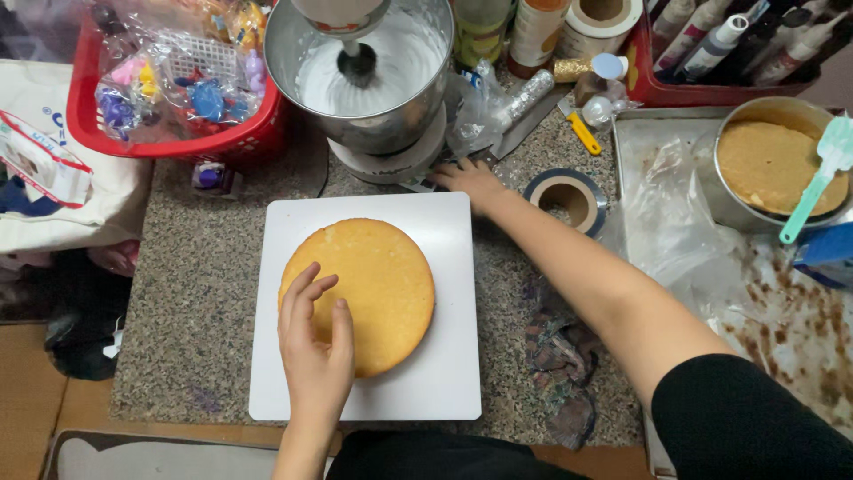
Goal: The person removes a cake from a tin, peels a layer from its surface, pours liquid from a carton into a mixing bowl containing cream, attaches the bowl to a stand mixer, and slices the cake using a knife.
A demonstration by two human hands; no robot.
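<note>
The left hand (pixel 313 351) lies flat on the cake (pixel 360 293), fingers (pixel 302 289) spread loosely over its left side and gripping nothing. The cake is a round golden layer that sits on a white square board (pixel 444 373), a little left of the board's middle. The board rests on the speckled counter (pixel 204 293).

The right hand (pixel 471 182) reaches across the board's far right corner to the base of the mixer (pixel 391 164). Its fingers touch things at the foot of the base, but whether they grip anything there I cannot tell.

The mixer's steel bowl (pixel 293 44) holds white cream, with the beater (pixel 357 62) in it. Just right of the right hand lies a tape roll (pixel 569 197). Farther right, a metal tray (pixel 640 133) carries a round tin (pixel 729 204) with a second cake layer (pixel 769 164) inside and a teal spatula (pixel 822 173) leaning across it. A red basket (pixel 89 124) of small packed decorations stands at the far left of the counter.
</note>
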